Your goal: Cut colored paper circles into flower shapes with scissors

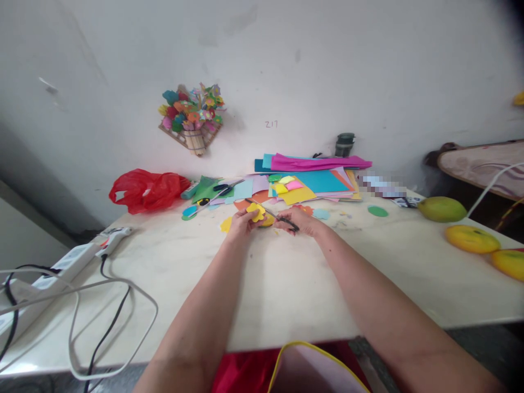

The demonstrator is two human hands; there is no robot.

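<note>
Between the thumb and fingers of my left hand is a yellow flower-shaped cutout with scalloped edges. My right hand is closed around the dark handles of a pair of scissors. The scissor blades point left, close to the cutout; whether they touch it I cannot tell. Another yellow piece shows just under the blades. On the table beside my left hand lies a yellow cutout. Orange and light blue cutouts lie just beyond my right hand.
Stacked coloured sheets lie at the back, with a second pair of scissors to their left. A red plastic bag sits at back left. Power strips and loose cables occupy the left; yellow-green fruits line the right edge.
</note>
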